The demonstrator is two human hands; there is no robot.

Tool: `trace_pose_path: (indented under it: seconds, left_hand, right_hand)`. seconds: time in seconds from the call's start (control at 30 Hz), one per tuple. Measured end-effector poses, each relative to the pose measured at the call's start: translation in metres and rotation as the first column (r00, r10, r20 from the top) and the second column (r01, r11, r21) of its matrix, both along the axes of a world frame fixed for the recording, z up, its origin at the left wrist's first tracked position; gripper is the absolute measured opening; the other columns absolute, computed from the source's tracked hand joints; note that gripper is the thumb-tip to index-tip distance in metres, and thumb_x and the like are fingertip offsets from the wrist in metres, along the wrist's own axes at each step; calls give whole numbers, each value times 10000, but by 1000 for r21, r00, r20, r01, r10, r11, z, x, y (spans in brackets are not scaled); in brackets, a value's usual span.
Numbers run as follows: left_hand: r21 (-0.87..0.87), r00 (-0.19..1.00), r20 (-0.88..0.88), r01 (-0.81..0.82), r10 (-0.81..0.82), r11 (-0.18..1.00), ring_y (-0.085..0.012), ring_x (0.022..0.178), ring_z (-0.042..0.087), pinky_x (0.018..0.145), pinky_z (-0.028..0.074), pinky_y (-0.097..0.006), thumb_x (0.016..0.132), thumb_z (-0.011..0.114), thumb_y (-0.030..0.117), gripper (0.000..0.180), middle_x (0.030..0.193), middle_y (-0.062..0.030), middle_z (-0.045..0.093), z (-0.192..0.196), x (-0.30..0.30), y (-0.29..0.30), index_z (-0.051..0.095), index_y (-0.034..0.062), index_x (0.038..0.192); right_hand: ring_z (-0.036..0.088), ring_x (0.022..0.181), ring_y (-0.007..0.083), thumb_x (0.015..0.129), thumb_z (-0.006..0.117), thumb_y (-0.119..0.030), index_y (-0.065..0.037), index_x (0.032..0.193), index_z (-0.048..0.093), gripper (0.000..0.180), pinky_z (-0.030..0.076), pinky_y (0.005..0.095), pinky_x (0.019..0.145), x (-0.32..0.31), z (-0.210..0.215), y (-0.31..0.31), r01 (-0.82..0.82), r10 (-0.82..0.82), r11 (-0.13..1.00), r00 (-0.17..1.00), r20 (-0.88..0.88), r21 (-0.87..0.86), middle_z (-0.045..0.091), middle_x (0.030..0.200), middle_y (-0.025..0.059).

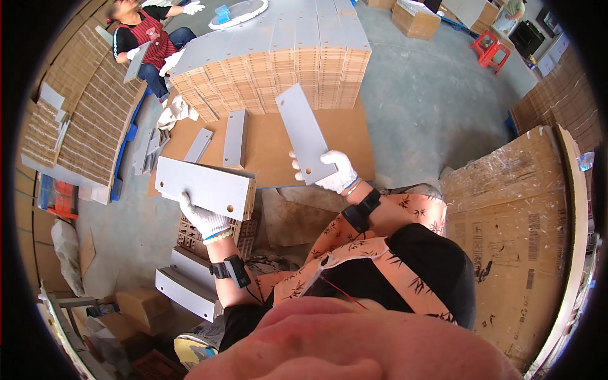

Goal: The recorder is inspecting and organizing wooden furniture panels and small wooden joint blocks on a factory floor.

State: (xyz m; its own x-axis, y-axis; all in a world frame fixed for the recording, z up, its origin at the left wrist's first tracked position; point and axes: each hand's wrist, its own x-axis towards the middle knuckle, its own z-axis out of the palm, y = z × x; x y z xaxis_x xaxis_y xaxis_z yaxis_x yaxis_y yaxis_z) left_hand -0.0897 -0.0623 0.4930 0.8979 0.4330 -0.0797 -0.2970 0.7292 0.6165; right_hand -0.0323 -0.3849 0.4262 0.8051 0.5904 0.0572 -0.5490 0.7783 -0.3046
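In my gloved right hand [337, 173] is a flat grey board [304, 130] with a hole at each end. The fingers are closed round its lower end, and the board is tilted up above the brown sheet. My gloved left hand [206, 217] grips the near edge of a pale grey board [201, 185], one digit on its face and the rest hidden. That board lies over other boards whose brown edges show at its right end. Beyond it, a long grey board stack [235, 136] and a narrower grey board [199, 145] lie on the brown sheet [266, 152].
Tall rows of stacked boards [269, 79] stand ahead, with a white round tray [239, 14] on top. A co-worker [151, 38] sits at the upper left, holding a board. More boards [183, 292] lie beside my left forearm. A large cardboard sheet [506, 247] stands at my right.
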Motion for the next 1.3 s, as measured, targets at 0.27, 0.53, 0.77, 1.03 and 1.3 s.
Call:
trace_pose_path:
  seconds: [0.27,0.53,0.77,1.03,1.3]
  left_hand:
    - [-23,998,68,17,-15,1000,-335,1227,557,1053,450,-511,837,664,418,699,1342,-147,569,3,-1,4,467,51,1399]
    - [-61,997,81,-8,13,998,-334,1220,561,1049,452,-518,828,685,407,693,1335,-142,574,-6,-1,17,477,59,1390]
    - [-103,995,96,10,0,995,-334,1218,562,1053,451,-511,835,688,392,687,1335,-140,571,-9,-9,16,469,61,1395]
    - [-24,991,-5,-135,135,991,-341,1269,517,1099,403,-504,864,658,338,669,1380,-151,539,3,-8,8,438,46,1424]
    - [-47,979,-32,-201,200,978,-354,1254,524,1090,398,-527,862,628,280,564,1336,-158,570,1,-7,18,504,36,1355]
  right_hand:
    - [644,934,328,863,673,-169,-51,1460,432,655,572,480,732,-28,-97,-9,-149,24,844,970,-242,-515,625,1113,168]
    - [631,1087,350,690,763,-405,-144,1521,407,940,536,389,859,-70,-44,-8,191,403,-215,910,91,-958,590,1228,252]
    - [496,1244,439,718,727,-400,-147,1494,426,870,437,468,1034,-75,-72,-6,434,657,-589,749,-91,-682,474,1348,279]
    - [505,1207,415,751,636,-313,-122,1440,486,730,452,465,1010,-68,-93,-12,640,722,-569,690,59,-516,501,1276,258]
    - [518,1192,409,730,708,-336,-148,1458,459,792,459,433,1002,-51,-79,6,642,783,-589,603,-151,-491,506,1279,248]
